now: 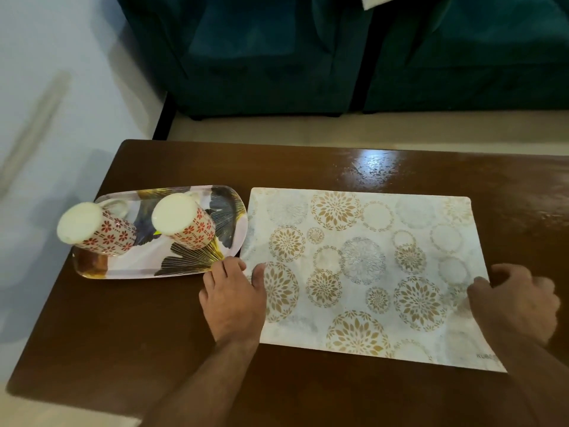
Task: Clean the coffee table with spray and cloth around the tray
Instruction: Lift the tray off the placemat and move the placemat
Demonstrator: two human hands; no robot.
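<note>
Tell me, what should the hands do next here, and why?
Probably lift the placemat off the table. The left hand and right hand grip its two short edges, it covers much of the wood, and no spray or cloth is in view. The tray with two mugs sits beside it.

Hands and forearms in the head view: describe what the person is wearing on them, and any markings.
Both hands are bare: the left hand and the right hand show no gloves, and no rings or watch can be seen. The forearms are uncovered as far as the frame shows, with no sleeve cuffs, bands or markings in view. The right wrist is partly cut off by the picture's edge.
</note>
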